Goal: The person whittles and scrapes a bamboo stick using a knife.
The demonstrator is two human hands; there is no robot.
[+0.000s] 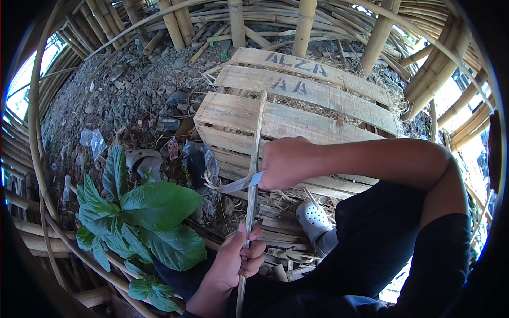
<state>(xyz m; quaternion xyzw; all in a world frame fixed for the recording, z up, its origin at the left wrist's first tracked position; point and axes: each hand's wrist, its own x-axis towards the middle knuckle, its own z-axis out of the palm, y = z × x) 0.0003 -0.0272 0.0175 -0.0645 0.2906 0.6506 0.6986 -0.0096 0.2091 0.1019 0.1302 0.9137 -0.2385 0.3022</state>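
A long, thin bamboo strip [252, 209] runs upright through the middle of the view, from my lap to over the slatted wooden crate. My left hand [231, 258] is closed around its lower part, thumb pointing up along it. Higher up, my right hand [286, 163] makes a fist on a knife, its handle hidden by the fingers. The knife's pale blade [233, 186] sticks out to the left and crosses the strip, touching it. A curled shaving [211, 180] hangs near the blade's tip.
The wooden crate [318, 119] stands ahead, straw showing between its slats. A leafy green plant [159, 206] rises at the left, close to my left forearm. Bamboo poles [305, 26] fence the space. Plastic scraps [94, 142] and debris litter the soil; a light clog [314, 217] is on my foot.
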